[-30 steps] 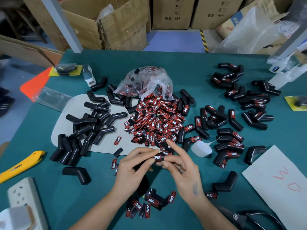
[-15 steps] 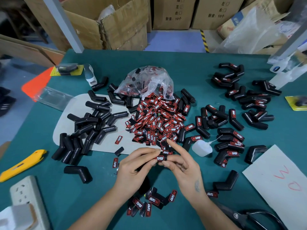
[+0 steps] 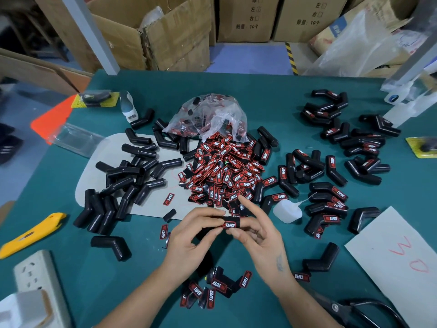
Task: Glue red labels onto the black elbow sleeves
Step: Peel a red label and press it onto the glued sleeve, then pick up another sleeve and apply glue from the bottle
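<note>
I see my left hand gripping a sleeve; my right hand pinches its label over the desk.

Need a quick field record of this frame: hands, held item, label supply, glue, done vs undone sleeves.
left hand: grips black elbow sleeve
right hand: fingers steady the red-and-black label on that sleeve
label supply: loose pile of red labels spilling from clear plastic bag
glue: small white squeeze bottle, lying right of the hands
unlabelled sleeves: left
labelled sleeves: right
</note>
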Motion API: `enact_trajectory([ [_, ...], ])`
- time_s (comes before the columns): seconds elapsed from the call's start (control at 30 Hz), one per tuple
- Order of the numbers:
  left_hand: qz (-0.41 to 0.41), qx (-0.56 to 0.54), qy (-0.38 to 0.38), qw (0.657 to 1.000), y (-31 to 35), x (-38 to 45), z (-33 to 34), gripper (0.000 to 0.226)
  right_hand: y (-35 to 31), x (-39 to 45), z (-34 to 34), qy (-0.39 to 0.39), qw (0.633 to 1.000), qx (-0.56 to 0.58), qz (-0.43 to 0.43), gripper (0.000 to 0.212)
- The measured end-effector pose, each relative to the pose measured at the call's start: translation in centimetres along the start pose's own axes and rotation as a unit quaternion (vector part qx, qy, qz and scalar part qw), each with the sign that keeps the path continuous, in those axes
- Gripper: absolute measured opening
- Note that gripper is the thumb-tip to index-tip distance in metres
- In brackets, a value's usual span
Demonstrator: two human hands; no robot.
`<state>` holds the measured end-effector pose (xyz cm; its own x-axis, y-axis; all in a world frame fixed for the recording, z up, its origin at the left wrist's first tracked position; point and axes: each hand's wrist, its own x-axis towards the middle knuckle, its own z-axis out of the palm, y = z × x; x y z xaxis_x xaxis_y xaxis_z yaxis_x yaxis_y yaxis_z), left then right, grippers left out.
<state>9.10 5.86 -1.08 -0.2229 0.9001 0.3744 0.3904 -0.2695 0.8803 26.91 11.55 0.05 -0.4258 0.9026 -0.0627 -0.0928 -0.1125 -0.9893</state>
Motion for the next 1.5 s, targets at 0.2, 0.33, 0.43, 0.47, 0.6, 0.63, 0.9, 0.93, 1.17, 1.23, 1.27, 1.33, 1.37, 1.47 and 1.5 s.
enact_trajectory([
  [0.2, -0.013, -0.001, 0.008, 1.0, 0.1, 0.0, 0.3, 0.012, 0.2, 0.0, -0.1, 0.01, 1.0, 0.011, 0.007, 0.054],
  [0.33, -0.031, -0.013, 0.013, 0.999, 0.5, 0.4, 0.1, 0.018, 0.7, -0.3, 0.1, 0.026, 0.999, -0.018, -0.016, 0.048],
  [0.43, -0.06, -0.026, 0.004, 0.998, 0.5, 0.1, -0.1, 0.025, 1.0, -0.3, 0.2, 0.07, 0.977, -0.171, -0.108, 0.051],
  [0.47, -0.07, -0.032, 0.0, 0.997, 0.7, 0.1, -0.1, 0.03, 0.9, -0.3, 0.2, 0.082, 0.959, -0.224, -0.151, 0.044],
  [0.6, -0.056, -0.042, -0.018, 0.997, 1.4, 0.8, -0.2, 0.033, 1.2, 0.0, -0.3, 0.093, 0.942, -0.252, -0.2, 0.033],
  [0.63, -0.038, -0.012, -0.021, 0.999, 1.5, 1.2, -0.2, 0.029, 1.2, -0.1, -0.3, 0.096, 0.954, -0.228, -0.17, 0.037],
  [0.9, -0.061, 0.067, -0.085, 0.992, 2.5, 9.3, 3.5, 0.034, 1.2, -1.1, -0.3, 0.096, 0.917, -0.32, -0.216, 0.013],
  [0.93, -0.071, 0.048, -0.109, 0.99, 2.6, 10.2, 4.6, 0.035, 1.2, -1.1, -0.3, 0.087, 0.913, -0.333, -0.22, 0.01],
  [1.17, -0.08, -0.002, -0.246, 0.966, 2.4, 12.6, 7.7, 0.05, 1.1, -0.2, -1.0, 0.078, 0.921, -0.344, -0.164, 0.018],
  [1.23, -0.017, 0.057, -0.192, 0.98, 2.1, 12.1, 6.0, 0.042, 1.2, -0.1, -1.1, 0.07, 0.922, -0.349, -0.154, 0.02],
  [1.27, -0.001, 0.081, -0.16, 0.984, 1.9, 11.8, 4.8, 0.038, 1.3, -0.1, -1.2, 0.064, 0.924, -0.348, -0.148, 0.022],
  [1.33, 0.005, 0.152, -0.091, 0.984, 0.9, 11.0, 1.7, 0.031, 1.5, 0.0, -1.3, 0.049, 0.93, -0.339, -0.132, 0.026],
  [1.37, 0.004, 0.207, -0.054, 0.977, 0.2, 10.7, -0.1, 0.03, 1.5, 0.0, -1.3, 0.042, 0.933, -0.336, -0.124, 0.025],
  [1.47, -0.046, 0.422, 0.015, 0.905, -2.4, 10.2, -5.3, 0.032, 1.5, 0.0, -1.2, 0.019, 0.936, -0.337, -0.101, 0.023],
  [1.5, -0.073, 0.483, 0.017, 0.873, -3.1, 10.0, -6.6, 0.035, 1.5, 0.1, -1.1, 0.013, 0.936, -0.34, -0.096, 0.025],
])
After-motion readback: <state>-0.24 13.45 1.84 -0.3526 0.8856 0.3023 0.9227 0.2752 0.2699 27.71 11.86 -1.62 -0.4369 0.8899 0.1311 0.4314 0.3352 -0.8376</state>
